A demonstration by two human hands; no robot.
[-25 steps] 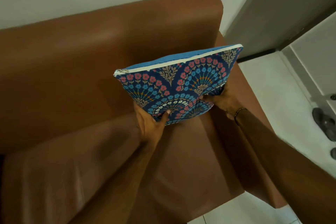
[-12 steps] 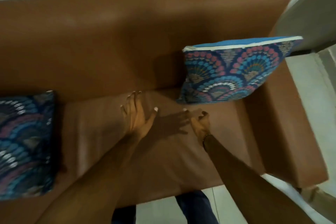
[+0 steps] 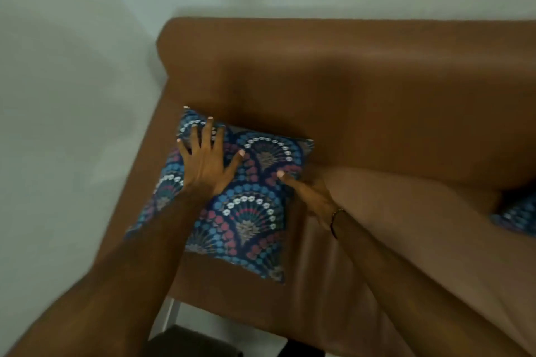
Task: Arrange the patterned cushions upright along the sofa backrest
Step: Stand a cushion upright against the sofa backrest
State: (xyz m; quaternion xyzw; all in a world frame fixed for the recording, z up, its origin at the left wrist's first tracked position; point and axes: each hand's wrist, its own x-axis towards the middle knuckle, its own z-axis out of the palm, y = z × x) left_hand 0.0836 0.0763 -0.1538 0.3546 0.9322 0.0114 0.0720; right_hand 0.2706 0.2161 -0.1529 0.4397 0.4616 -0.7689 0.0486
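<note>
A blue patterned cushion (image 3: pixel 249 211) with red and white fan motifs lies tilted at the left end of the brown sofa, its top edge against the backrest (image 3: pixel 377 81). My left hand (image 3: pixel 206 159) rests flat on its upper left part, fingers spread. My right hand (image 3: pixel 310 194) is at the cushion's right edge, with the thumb on top and the fingers hidden past the edge. A corner of a second patterned cushion (image 3: pixel 519 217) shows at the right border, on the seat (image 3: pixel 406 226) by the backrest.
The sofa's left armrest (image 3: pixel 162 130) runs beside the cushion, close to a pale wall (image 3: pixel 58 124). A dark object (image 3: pixel 197 342) stands on the light floor below the sofa's front edge.
The first cushion was set upright at the right end and let go. My view swung to the sofa's left end, and both hands now sit on the other cushion.
</note>
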